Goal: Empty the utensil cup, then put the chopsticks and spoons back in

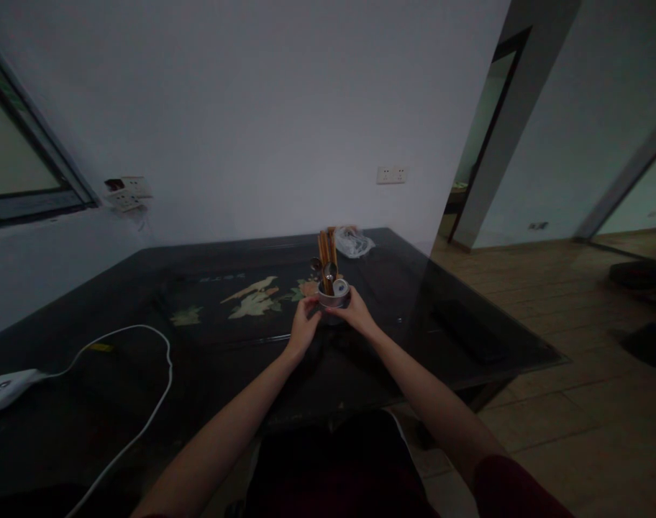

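A small round utensil holder (pixel 333 296) stands on the dark glass-topped table (pixel 144 345). It holds a bundle of wooden chopsticks (pixel 326 249) and a few spoons (pixel 329 273). My left hand (pixel 305 324) curls against the holder's left side. My right hand (pixel 356 312) wraps its right side. Both hands grip the holder between them, with both arms stretched forward over the table.
A crumpled clear plastic bag (pixel 354 242) lies at the table's far edge behind the holder. A white cable (pixel 155 360) runs across the left part to a white device (pixel 4 387). Painted birds and flowers (pixel 255 296) show under the glass. Wooden floor and a doorway lie to the right.
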A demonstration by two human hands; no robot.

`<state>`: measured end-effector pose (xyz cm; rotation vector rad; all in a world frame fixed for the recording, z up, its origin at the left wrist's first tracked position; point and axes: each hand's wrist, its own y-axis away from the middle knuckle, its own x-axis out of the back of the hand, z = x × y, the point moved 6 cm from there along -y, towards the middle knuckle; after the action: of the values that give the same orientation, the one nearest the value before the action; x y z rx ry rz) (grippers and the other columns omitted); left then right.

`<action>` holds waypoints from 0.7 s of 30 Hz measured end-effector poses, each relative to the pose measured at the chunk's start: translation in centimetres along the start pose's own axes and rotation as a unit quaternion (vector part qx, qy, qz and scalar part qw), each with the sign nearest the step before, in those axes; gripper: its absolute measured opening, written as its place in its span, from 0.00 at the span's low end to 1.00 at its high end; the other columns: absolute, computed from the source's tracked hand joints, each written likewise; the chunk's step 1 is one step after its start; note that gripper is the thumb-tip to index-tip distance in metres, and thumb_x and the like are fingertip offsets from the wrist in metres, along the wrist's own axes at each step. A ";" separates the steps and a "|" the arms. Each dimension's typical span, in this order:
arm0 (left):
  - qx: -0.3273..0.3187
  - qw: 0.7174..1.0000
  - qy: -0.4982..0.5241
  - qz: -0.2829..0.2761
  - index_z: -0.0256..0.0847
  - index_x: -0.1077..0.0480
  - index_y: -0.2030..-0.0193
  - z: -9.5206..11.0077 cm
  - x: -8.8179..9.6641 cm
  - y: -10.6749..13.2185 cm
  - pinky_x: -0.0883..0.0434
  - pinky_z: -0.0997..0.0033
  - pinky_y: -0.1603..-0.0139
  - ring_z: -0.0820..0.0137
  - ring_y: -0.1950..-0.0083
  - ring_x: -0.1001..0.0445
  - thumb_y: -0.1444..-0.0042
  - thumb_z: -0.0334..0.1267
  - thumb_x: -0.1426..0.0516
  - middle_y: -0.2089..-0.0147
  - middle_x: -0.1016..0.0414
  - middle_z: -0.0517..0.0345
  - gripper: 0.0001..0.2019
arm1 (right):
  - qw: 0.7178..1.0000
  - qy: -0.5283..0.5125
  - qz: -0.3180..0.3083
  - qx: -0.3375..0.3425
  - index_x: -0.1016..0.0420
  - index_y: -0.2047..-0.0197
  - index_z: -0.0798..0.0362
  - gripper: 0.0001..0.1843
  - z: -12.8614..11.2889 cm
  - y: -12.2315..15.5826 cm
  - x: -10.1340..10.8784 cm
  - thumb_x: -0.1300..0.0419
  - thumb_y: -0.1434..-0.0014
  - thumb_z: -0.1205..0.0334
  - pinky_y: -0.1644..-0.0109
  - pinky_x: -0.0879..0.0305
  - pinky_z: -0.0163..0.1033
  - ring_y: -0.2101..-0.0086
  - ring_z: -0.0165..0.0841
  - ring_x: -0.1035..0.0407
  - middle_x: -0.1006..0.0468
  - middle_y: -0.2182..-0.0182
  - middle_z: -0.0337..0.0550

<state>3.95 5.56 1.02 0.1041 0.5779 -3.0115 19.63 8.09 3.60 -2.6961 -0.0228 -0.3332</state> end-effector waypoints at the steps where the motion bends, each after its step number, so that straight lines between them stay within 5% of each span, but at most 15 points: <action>1: 0.004 1.000 0.005 -0.001 0.39 0.37 0.57 0.0 -0.1 0.0 0.38 0.59 0.38 0.66 0.43 0.32 0.52 0.29 0.44 0.49 0.30 0.51 0.14 | 1.000 -0.003 0.001 -0.002 0.37 0.49 0.57 0.38 0.0 0.0 0.0 0.28 0.63 0.57 0.47 0.37 0.42 0.51 0.39 0.32 0.28 0.51 0.51; 11: 0.023 1.000 -0.013 -0.005 0.40 0.36 0.56 -0.1 -0.4 -0.4 0.37 0.61 0.40 0.66 0.42 0.32 0.51 0.28 0.46 0.46 0.30 0.50 0.14 | 0.999 0.029 0.027 -0.037 0.36 0.51 0.56 0.39 2.0 -1.3 2.0 0.28 0.66 0.56 0.50 0.35 0.43 0.54 0.38 0.31 0.26 0.54 0.49; 21: 0.013 0.998 -0.062 -0.005 0.40 0.34 0.57 -0.9 0.5 -0.9 0.34 0.61 0.44 0.67 0.49 0.28 0.52 0.27 0.46 0.52 0.28 0.52 0.13 | 0.991 0.038 0.091 -0.089 0.36 0.52 0.56 0.39 3.9 -2.4 8.0 0.28 0.68 0.60 0.51 0.34 0.43 0.55 0.39 0.30 0.26 0.54 0.49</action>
<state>3.43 6.67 0.48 -0.0835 0.5282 -3.0091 28.17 11.61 3.05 -2.8309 0.2857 -0.3977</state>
